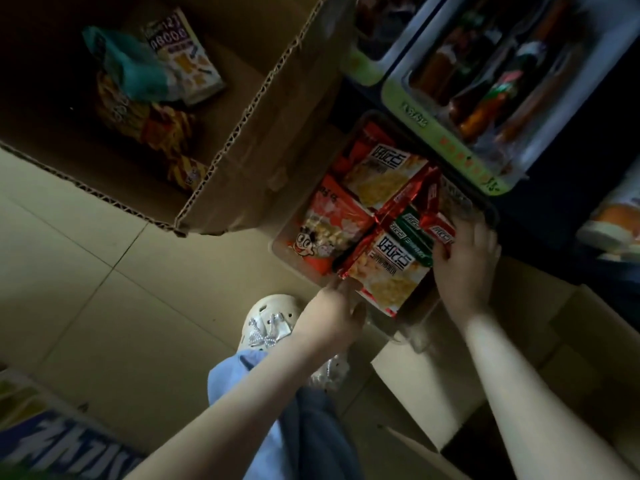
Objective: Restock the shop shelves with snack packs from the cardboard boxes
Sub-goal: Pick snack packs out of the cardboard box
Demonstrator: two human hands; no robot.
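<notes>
A clear plastic bin (282, 252) on the bottom shelf holds several red snack packs. My left hand (334, 315) pinches the lower corner of the front red pack (388, 275). My right hand (467, 258) grips small red and green packs (420, 237) standing at the bin's right side, fingers curled over them. An orange pack with a cartoon face (325, 226) lies at the bin's left. The open cardboard box (242, 140) at upper left holds several more snack packs (180, 53).
Green-rimmed trays (446, 140) of dark bottled goods fill the shelf above the bin. More cardboard boxes (519, 341) stand below my right arm, and a printed carton (52, 441) sits at lower left. My foot in a white clog (273, 323) rests on the tiled floor (86, 271).
</notes>
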